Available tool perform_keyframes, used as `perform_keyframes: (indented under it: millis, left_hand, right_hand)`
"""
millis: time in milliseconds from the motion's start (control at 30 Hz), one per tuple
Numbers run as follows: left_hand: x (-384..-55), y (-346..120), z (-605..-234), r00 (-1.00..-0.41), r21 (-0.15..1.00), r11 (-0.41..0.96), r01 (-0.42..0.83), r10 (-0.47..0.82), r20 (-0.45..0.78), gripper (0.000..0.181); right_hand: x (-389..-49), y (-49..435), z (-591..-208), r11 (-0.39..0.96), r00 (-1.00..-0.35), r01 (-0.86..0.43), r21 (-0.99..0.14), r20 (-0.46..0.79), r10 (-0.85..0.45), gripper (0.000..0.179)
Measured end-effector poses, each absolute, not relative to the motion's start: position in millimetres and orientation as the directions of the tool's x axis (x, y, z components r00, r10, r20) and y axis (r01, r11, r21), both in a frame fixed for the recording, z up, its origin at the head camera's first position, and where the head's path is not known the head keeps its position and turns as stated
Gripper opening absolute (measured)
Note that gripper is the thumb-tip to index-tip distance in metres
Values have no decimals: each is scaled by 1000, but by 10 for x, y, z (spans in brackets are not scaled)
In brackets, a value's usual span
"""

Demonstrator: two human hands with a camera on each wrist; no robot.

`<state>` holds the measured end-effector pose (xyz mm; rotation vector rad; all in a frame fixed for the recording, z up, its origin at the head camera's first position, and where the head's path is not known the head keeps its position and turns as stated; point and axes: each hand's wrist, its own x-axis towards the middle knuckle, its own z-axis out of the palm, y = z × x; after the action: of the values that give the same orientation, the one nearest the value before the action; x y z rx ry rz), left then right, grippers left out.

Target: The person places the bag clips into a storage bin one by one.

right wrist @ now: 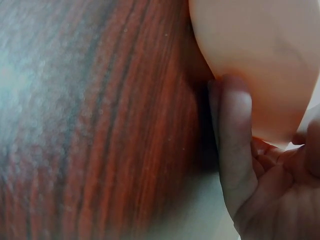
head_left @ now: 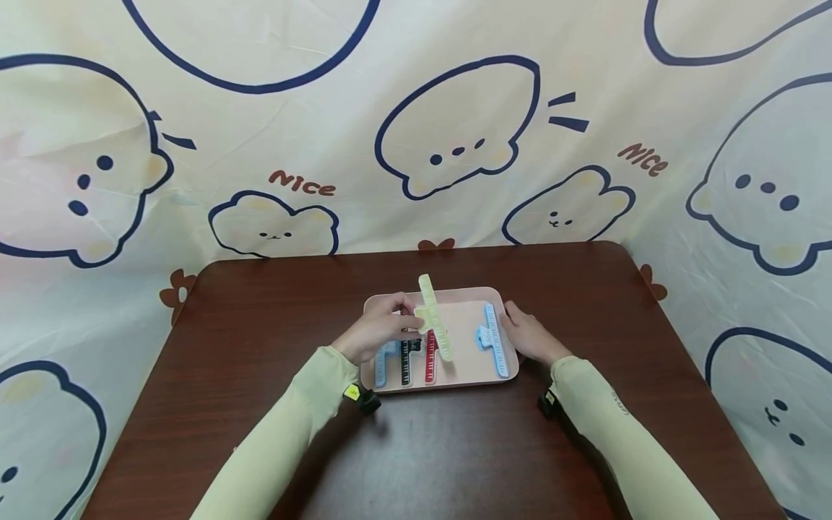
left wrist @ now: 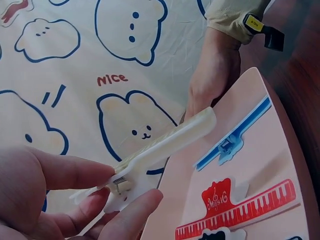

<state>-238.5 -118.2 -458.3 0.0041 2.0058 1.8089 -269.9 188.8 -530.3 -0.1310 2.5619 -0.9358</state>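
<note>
My left hand (head_left: 379, 330) pinches a pale yellow music clip (head_left: 433, 318) by its handle, the long bar raised and tilted above the pink tray (head_left: 460, 372). In the left wrist view, thumb and fingers close round the metal spring of the clip (left wrist: 170, 142). On the tray lie a red clip (head_left: 430, 357) with piano keys, a black clip (head_left: 406, 361) and a blue clip (head_left: 380, 367), partly under the left hand. Another blue clip (head_left: 495, 339) is at the right end. My right hand (head_left: 531, 336) grips the tray's right edge, its thumb (right wrist: 235, 115) against the outer wall.
The tray stands on a dark brown wooden table (head_left: 273, 303) with rounded far corners. Behind and beside it hangs a white cloth (head_left: 351, 144) printed with blue cartoon outlines. A black wrist device (head_left: 369, 401) shows at the left cuff.
</note>
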Motion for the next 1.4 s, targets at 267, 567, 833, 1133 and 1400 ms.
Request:
perform_keyframes:
  millis: [267, 567, 833, 1133, 1400]
  left_hand:
    - [-2455, -1054, -4604, -877, 939, 164, -303, 337, -342, 18]
    - [-2490, -923, -4637, -874, 947, 164, -275, 367, -317, 14]
    - [-2490, -832, -4669, -878, 934, 246, -260, 344, -335, 13]
    - [-2549, -734, -4730, -873, 913, 311, -265, 326, -364, 14]
    - [-2568, -662, -4767, -876, 903, 330, -276, 299, -377, 14]
  right_hand:
    - [-2707, 1901, -5312, 768, -913, 20, -641, -325, -248, 43]
    - [-2702, 1900, -5307, 772, -917, 14, -635, -317, -244, 41]
    - [-2700, 1892, -5307, 763, -918, 8, -646, -308, -251, 38]
    - [-2692, 1893, -5299, 768, -921, 13, -640, -307, -241, 38]
    - [-2701, 1898, -5297, 771, -918, 22, -637, -319, -237, 38]
